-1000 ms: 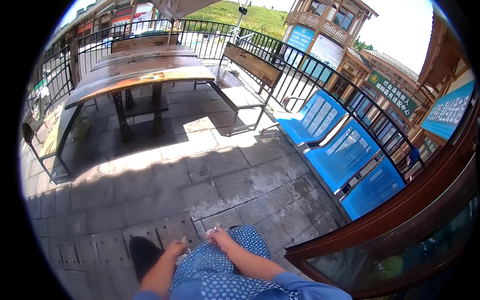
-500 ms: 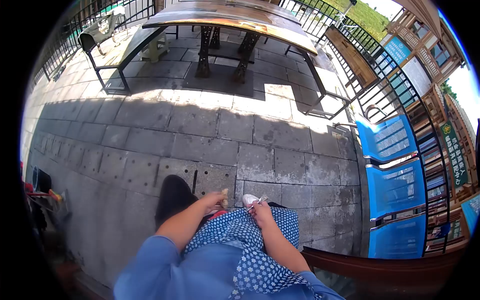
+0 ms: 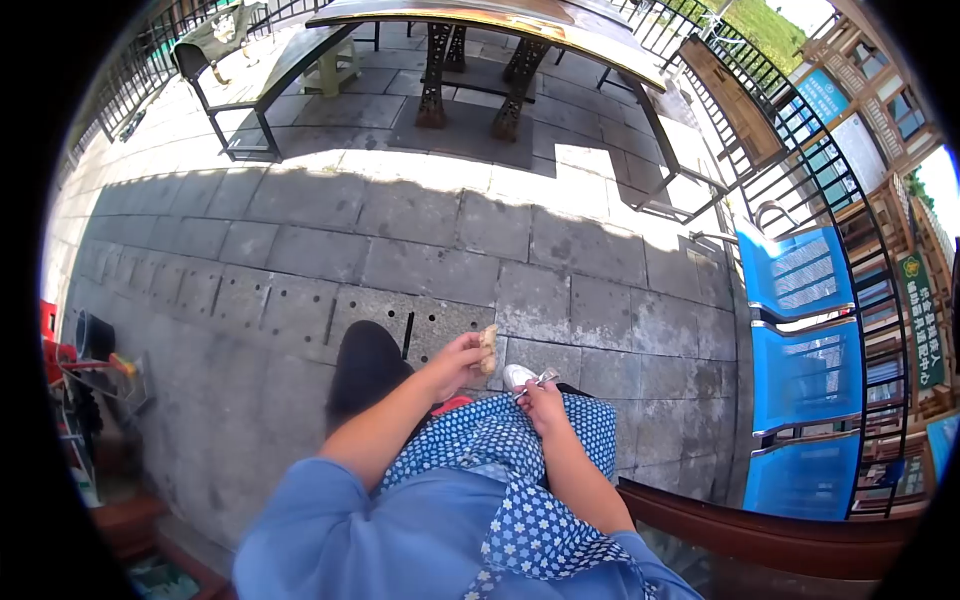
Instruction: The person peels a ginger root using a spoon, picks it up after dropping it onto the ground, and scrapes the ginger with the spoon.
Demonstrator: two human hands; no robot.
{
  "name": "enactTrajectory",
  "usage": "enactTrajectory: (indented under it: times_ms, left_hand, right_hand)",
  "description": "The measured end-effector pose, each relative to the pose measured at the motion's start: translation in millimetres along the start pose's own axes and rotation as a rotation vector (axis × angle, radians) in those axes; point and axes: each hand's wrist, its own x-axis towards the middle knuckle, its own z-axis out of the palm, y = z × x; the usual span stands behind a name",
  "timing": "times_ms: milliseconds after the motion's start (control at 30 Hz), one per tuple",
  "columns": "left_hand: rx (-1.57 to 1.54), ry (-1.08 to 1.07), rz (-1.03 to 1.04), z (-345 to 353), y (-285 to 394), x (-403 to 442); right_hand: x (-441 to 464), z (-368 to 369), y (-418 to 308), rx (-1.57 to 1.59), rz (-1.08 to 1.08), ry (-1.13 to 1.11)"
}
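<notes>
My left hand (image 3: 457, 365) is closed on a knobbly, pale tan piece (image 3: 488, 349) that looks like ginger root, held upright in front of my lap. To its right, my right hand (image 3: 543, 403) pinches a small, shiny metal tool (image 3: 547, 377) whose exact kind I cannot make out. The two hands are apart. Below them a blue patterned apron (image 3: 470, 435) covers my lap. A white shoe (image 3: 517, 377) shows just behind the metal tool.
A wooden table (image 3: 490, 18) with benches stands ahead on grey paving (image 3: 420, 270). Blue metal seats (image 3: 805, 375) line the black railing at right. At far left are a dark bucket (image 3: 95, 336) and red-handled things. A brown wooden edge (image 3: 760, 530) runs at lower right.
The view has turned left and down. My left hand has risen and moved forward with the tan piece, which now shows more fully. My right hand still holds the metal tool near my lap.
</notes>
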Motion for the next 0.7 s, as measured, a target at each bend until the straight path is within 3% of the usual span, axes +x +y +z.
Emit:
enactTrajectory:
  times_ms: [200, 300, 333, 400, 700]
  left_hand:
    - [0.071, -0.068, 0.138, 49.2, 38.8, -23.2]
    - [0.300, -0.072, 0.385, 69.4, 52.1, -32.6]
    - [0.297, -0.078, 0.384, 75.7, 56.5, -36.4]
    - [0.451, -0.152, 0.629, 86.2, 64.7, -43.8]
    - [0.486, -0.295, 0.772, 106.5, 75.5, -59.1]
  right_hand:
    - [-0.5, 1.7, 0.3, -0.024, 0.004, 0.017]
    - [-0.5, 0.9, 0.5, -0.013, 0.005, 0.019]
    - [-0.9, 0.6, 0.4, -0.014, 0.001, 0.026]
    - [-1.5, 1.0, -0.1, -0.003, 0.000, 0.018]
    - [1.0, -0.1, 2.5, -0.016, -0.021, 0.017]
